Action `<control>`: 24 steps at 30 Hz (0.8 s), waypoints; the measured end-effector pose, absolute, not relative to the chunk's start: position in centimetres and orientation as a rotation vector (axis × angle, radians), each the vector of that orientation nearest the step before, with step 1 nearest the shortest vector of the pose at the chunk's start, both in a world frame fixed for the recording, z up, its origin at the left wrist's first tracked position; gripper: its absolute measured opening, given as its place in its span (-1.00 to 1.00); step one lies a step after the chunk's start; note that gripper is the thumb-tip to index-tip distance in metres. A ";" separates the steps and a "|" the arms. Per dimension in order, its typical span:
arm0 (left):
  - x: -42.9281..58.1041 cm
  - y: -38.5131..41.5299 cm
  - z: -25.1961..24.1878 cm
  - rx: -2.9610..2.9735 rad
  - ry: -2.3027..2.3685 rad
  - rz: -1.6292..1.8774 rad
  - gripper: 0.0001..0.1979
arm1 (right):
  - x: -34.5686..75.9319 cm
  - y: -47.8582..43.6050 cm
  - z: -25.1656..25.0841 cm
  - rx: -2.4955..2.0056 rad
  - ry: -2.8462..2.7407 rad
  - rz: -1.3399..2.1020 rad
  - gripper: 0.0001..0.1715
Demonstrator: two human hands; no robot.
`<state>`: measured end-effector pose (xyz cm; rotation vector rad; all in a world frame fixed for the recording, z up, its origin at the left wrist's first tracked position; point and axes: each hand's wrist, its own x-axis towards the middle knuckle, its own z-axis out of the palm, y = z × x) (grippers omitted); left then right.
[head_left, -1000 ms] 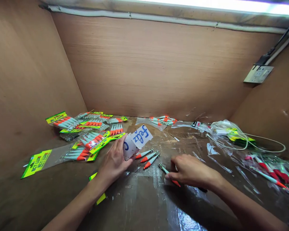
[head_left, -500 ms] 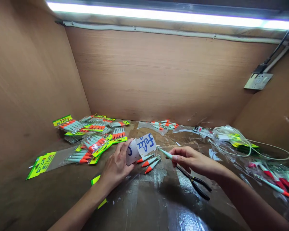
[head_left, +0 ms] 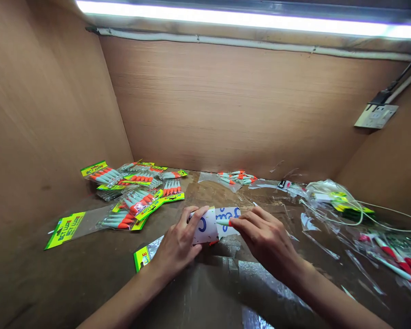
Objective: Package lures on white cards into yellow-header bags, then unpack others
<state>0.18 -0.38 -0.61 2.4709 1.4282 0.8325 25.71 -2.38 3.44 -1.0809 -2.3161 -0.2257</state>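
Near the middle of the table my left hand (head_left: 181,240) is closed around a curled white paper card (head_left: 208,226) with blue lettering, its printed face toward me. My right hand (head_left: 263,233) pinches a fishing lure (head_left: 223,222), pale green with an orange end, and holds it in front of the card. Whether the lure touches the paper I cannot tell. A bit of orange shows just under the card; the rest there is hidden. Beside my left wrist lies a clear packet with a yellow-green header (head_left: 141,259), partly covered by my arm.
Bagged lures with yellow-green headers (head_left: 152,205) are heaped at the left. Several loose lures (head_left: 238,177) lie at the back wall. At the right are plastic bags (head_left: 324,187), a white cord (head_left: 404,227) and red-and-white lures (head_left: 397,258). Plastic scraps (head_left: 322,244) litter the table.
The right hand has brought the lure leftward against the card's front, with its orange end now toward the fingers. The card has tipped lower, covering the loose lures. The pliers are out of sight.
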 end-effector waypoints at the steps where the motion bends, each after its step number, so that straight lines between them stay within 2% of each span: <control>1: 0.3 -0.5 -0.5 2.468 1.395 0.842 -0.06 | 25.4 -2.4 3.1 -1.083 -2.307 -0.262 -0.75; 6: 0.3 -0.6 -0.3 2.520 1.229 0.879 -0.09 | 24.2 -1.8 1.6 -1.024 -2.208 -0.311 -0.81; 10: -0.3 0.2 -0.1 2.512 1.269 0.959 -0.15 | 24.0 -1.8 0.9 -0.973 -2.169 -0.290 -0.68; 13: -1.1 1.2 0.0 2.438 1.462 1.069 -0.19 | 24.2 -2.0 0.6 -0.982 -2.048 -0.284 -0.63; 16: -1.9 2.1 0.1 2.343 1.672 1.155 -0.21 | 24.0 -1.8 0.0 -0.909 -2.241 -0.216 -0.64; 19: -2.0 2.5 0.1 2.329 1.676 1.179 -0.21 | 23.3 -1.3 -1.0 -0.830 -2.571 -0.217 -0.60; 21: -1.8 2.4 0.0 2.357 1.610 1.163 -0.21 | 22.9 -1.1 -1.6 -0.846 -2.644 -0.300 -0.63; 24: -1.5 2.1 -0.1 2.379 1.558 1.132 -0.21 | 22.6 -1.0 -2.2 -0.915 -2.693 -0.386 -0.80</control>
